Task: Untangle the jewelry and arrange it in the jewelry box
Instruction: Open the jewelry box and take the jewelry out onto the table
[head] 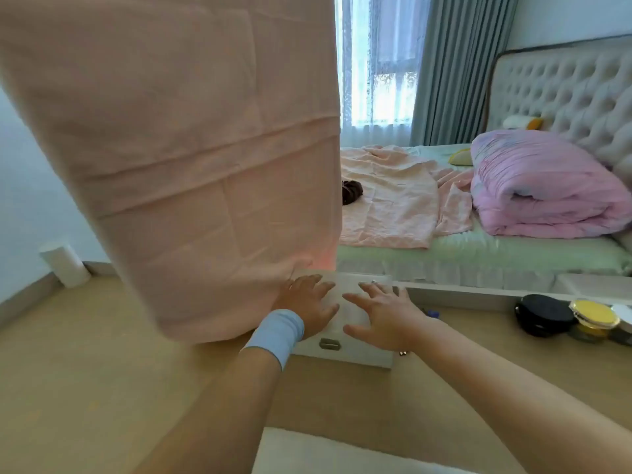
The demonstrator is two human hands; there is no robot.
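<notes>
- Now both hands are settling over the jewelry box [345,358], which is sitting mid-frame on the wooden counter [102,371], lid down by the look of it.
- The left hand [307,304], wearing a pale blue wristband [277,331], is lying on the lid's left side with its fingers straight and spread, gripping nothing.
- The right hand [383,316] is spreading over the lid's right side, fingers loose and open. I cannot tell whether it is touching or just above.
- A small metal latch [329,344] is showing on the front wall, beside the left wrist. That is looking like the place to start, with thumbs working at the lid's front edge.
- The box is looking rigid, smooth-sided and fairly light, so bracing both side walls should be keeping it steady.
- The jewelry itself is not showing. A tiny bead-like speck [403,353] is lying at the box's lower right corner, too small to name.
- Chains are likely going to be limp, fine and snag-prone, so gentle pinching is the call.
- A big pink cloth [191,165] is hanging across the upper left, hiding the box's far left corner.
</notes>
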